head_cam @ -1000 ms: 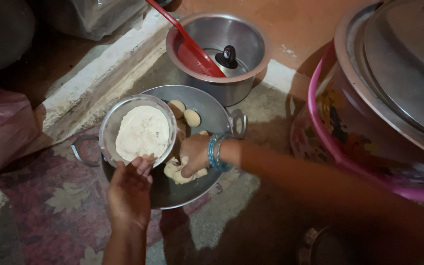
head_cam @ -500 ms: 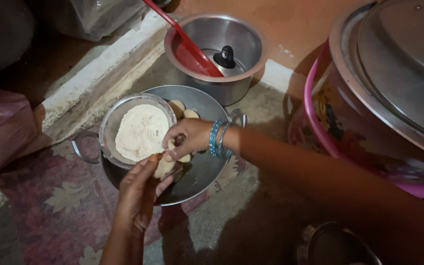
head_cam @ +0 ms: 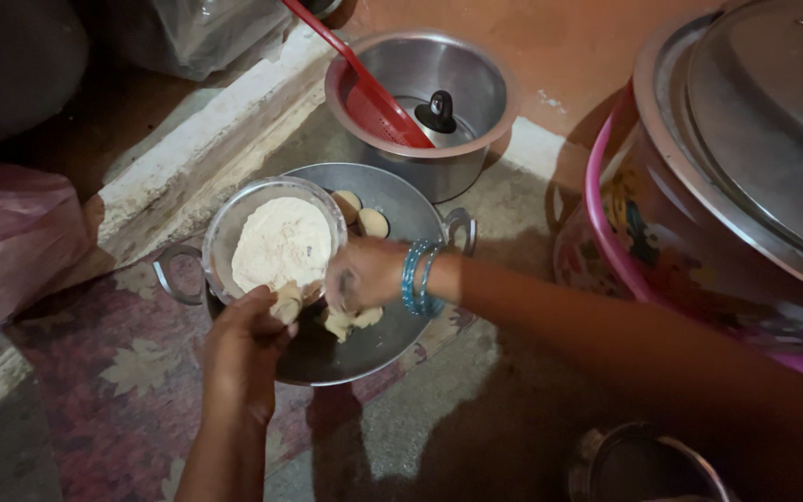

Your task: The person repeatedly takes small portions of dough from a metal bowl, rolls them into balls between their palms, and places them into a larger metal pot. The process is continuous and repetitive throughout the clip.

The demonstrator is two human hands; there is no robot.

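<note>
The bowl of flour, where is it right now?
In the head view the bowl of flour sits left of centre, on the left rim of the round metal pan, just above the left hand.

Floor (head_cam: 476, 409), patterned mat (head_cam: 123, 372), steel pot (head_cam: 420, 102)

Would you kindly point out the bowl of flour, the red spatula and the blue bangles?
bowl of flour (head_cam: 283, 244), head view, on the flour heap.
red spatula (head_cam: 378, 110), head view, on its blade.
blue bangles (head_cam: 417, 277), head view, on the wrist.
</note>
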